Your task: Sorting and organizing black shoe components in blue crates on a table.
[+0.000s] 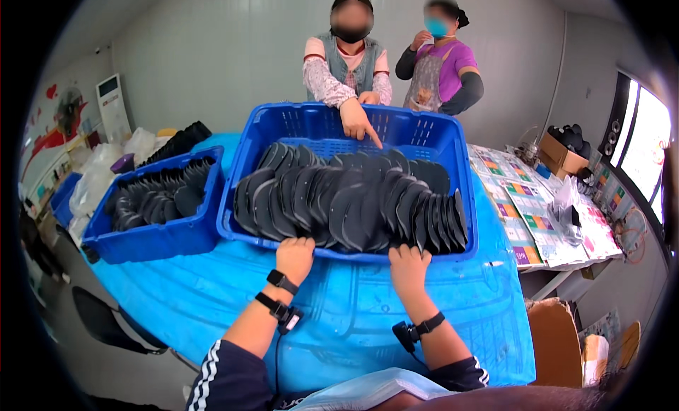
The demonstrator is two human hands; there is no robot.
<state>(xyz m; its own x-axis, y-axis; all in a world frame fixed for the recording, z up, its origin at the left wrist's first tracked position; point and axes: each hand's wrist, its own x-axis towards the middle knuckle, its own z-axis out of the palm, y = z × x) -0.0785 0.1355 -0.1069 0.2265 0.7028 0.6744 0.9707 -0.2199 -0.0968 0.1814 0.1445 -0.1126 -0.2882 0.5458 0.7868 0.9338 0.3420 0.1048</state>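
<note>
A large blue plastic crate [467, 156] stands on the blue-covered table in front of me. Rows of thin black pieces with rounded edges [350, 213] lean against one another inside it; their exact kind is unclear. My left hand [294, 257] has its fingers hooked over the crate's near rim, left of the middle. On the same rim, farther right, my right hand [409, 267] is curled in a similar grip. Across the crate, a co-worker's hand [359, 121] reaches over the far rim, one finger pointing down toward the black pieces.
A smaller blue crate [152, 241] of similar black pieces stands at left. Blue sheeting [339, 319] covers the table. Two people stand beyond it. At right are a paper-covered table [523, 206] and a cardboard box [562, 156]; a black chair [106, 319] is at lower left.
</note>
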